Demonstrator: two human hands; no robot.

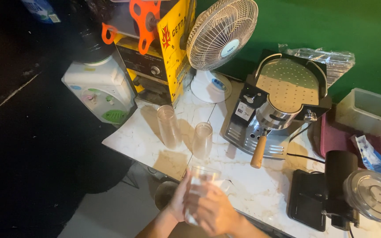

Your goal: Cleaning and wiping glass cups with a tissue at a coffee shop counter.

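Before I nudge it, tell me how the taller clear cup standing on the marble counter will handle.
The taller clear cup looks empty and thin-walled, so it is probably light and easily dented. It is tall and narrow, so a push near its rim would likely tip it rather than slide it. On its side it may roll across the smooth marble counter.

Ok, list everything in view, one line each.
Clear plastic cups: two, standing on the marble counter.
Clear cup: one, held in both hands.
Espresso machine: one, silver and black, wooden-handled, centre.
Desk fan: one, white, at the back.
Cup sealer: one, yellow and orange.
Water dispenser: one, white, left.
Grinder: one, black, right.
Plastic tub: one, clear.
Left hand; right hand: around the cup.
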